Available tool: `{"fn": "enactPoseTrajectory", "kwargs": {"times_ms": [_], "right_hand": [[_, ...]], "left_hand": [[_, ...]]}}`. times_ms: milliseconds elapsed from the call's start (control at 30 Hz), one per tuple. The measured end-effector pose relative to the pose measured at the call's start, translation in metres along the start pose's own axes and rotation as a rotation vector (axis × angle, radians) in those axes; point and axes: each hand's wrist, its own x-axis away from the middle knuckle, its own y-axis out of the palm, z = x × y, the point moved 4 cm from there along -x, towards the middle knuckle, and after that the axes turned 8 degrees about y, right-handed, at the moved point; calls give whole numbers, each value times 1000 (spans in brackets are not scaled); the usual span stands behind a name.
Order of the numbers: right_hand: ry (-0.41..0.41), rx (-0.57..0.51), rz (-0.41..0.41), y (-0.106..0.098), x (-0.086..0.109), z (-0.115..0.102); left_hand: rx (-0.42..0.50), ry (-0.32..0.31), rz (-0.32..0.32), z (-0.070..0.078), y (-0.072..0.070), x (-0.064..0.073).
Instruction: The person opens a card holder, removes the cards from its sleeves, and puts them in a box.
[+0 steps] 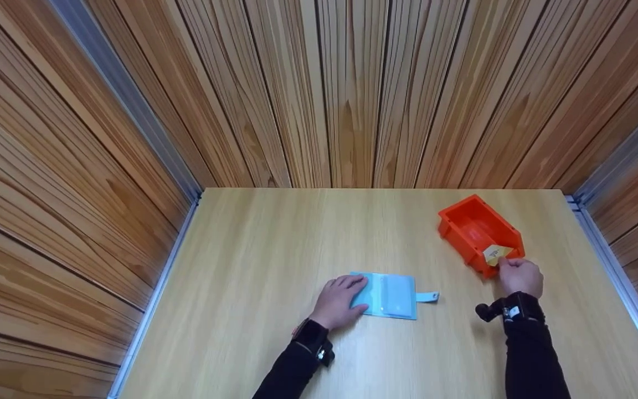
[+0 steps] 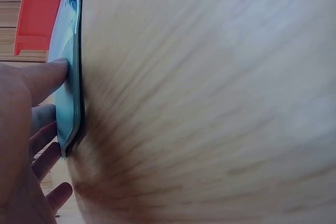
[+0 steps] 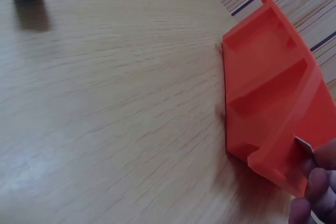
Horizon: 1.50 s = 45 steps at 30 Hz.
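Left fingers [image 1: 358,284] apart on cardholder [image 1: 398,296], right fingers [image 3: 318,184] clamped on card [image 1: 494,254] at bin rim [image 1: 460,238]

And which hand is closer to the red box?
Right. The right hand is at the near end of the red box, pinching a card; the left hand is farther left, touching the blue folder.

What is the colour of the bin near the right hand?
Orange-red; the head view shows the bin best.
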Motion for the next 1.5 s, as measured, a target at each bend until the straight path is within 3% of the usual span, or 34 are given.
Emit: {"fn": "enactPoseTrajectory", "kwargs": {"times_ms": [200, 600, 767, 1000, 1300, 1500], "right_hand": [[-17, 103, 27, 2, -1, -7], [72, 210, 40, 9, -9, -12], [80, 203, 37, 10, -8, -13], [36, 207, 54, 12, -7, -15], [68, 182, 21, 12, -9, -13], [26, 207, 28, 11, -7, -13]], "left_hand": [[-3, -12, -13, 0, -2, 1], [-18, -9, -16, 3, 1, 0], [-11, -28, -40, 3, 3, 2], [3, -19, -17, 2, -2, 1], [6, -14, -23, 4, -5, 1], [14, -21, -17, 4, -5, 1]]}}
